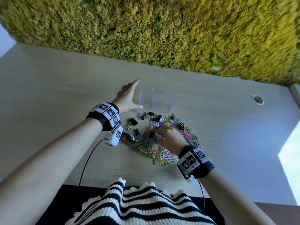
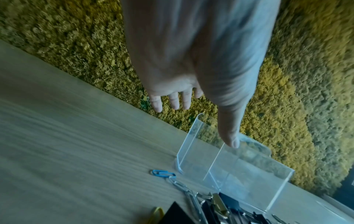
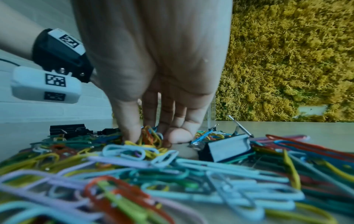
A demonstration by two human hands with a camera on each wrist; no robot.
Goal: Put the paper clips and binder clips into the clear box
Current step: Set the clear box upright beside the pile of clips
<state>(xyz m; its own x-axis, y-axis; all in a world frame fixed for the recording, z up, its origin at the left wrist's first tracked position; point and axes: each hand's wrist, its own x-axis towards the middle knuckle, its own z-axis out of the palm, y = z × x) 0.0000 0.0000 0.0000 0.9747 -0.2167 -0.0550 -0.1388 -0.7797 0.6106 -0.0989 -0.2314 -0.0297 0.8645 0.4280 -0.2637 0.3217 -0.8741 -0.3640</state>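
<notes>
The clear box (image 1: 157, 101) stands empty on the pale wooden desk (image 1: 65, 95), split by a divider into two compartments. My left hand (image 1: 136, 95) is open beside its left wall, fingers straight, thumb (image 2: 229, 134) at the near rim of the box (image 2: 235, 169). In front of the box lies a heap of coloured paper clips (image 1: 164, 150) mixed with black binder clips (image 1: 134, 121). My right hand (image 1: 159, 129) is down in the heap, thumb and fingers pinching a bunch of paper clips (image 3: 151, 135). A black binder clip (image 3: 228, 149) lies just right of those fingers.
A moss wall (image 1: 162, 30) runs along the desk's far edge. A round cable hole (image 1: 257, 99) sits at the far right. A single blue paper clip (image 2: 163, 173) lies left of the box. A black cable (image 1: 88, 158) trails from my left wrist.
</notes>
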